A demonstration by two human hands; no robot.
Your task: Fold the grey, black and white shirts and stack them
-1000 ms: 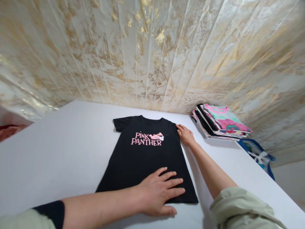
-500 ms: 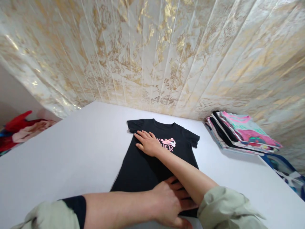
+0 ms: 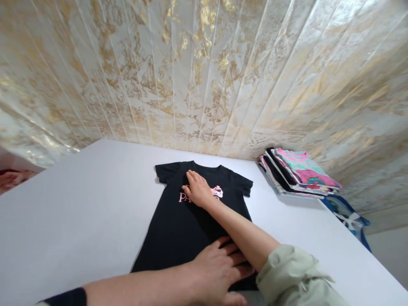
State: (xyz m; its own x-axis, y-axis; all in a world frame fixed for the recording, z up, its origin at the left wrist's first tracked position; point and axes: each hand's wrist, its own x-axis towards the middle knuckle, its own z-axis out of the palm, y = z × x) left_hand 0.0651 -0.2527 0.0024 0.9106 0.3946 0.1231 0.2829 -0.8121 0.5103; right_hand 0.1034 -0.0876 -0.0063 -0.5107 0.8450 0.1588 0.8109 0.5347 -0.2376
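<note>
A black T-shirt [image 3: 165,229] lies spread out on the white table, its neckline toward the wall. Pink lettering and a pink cartoon head show on its chest. My right hand [image 3: 199,191] rests flat on the chest print, fingers extended toward the collar, covering part of the letters. Nearer to me, my left hand [image 3: 219,265] lies with spread fingers on the lower part of the shirt, under my right forearm. Some of its fingertips are hidden by that forearm. The hem is partly out of sight behind my left arm.
A stack of folded clothes [image 3: 296,172] sits at the right back of the white table [image 3: 95,204]. Beyond the right edge is a blue-trimmed bag [image 3: 347,216]. Pinkish cloth [image 3: 14,178] shows past the left edge. A gold-patterned covering [image 3: 191,85] hangs behind.
My right hand has slid across the print toward the shirt's middle, uncovering letters on the left. My left hand stays on the lower shirt. The view has shifted to the right.
</note>
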